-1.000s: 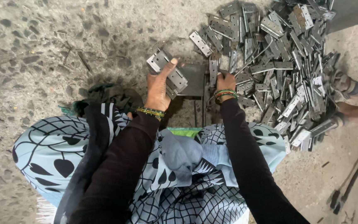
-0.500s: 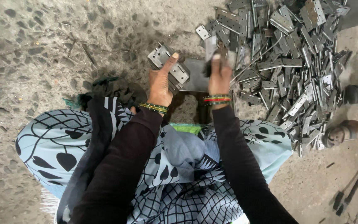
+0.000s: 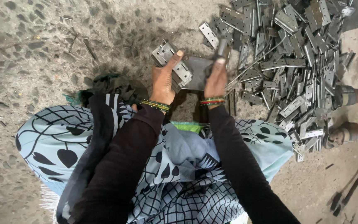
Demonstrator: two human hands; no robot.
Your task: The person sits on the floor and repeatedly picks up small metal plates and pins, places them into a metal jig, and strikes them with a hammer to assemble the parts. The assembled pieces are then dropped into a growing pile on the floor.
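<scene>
Resting on a dark metal block (image 3: 195, 76), the hinge (image 3: 175, 66) under the closed left hand (image 3: 165, 81) runs diagonally, just left of the right hand (image 3: 216, 79), whose closed grip holds a blurred tool (image 3: 221, 46).

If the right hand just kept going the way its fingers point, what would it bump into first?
The right hand points up and away from the person, gripping a blurred dark piece. Straight ahead lies the heap of metal hinges; its near edge would probably come first, though depth is hard to judge.
</scene>
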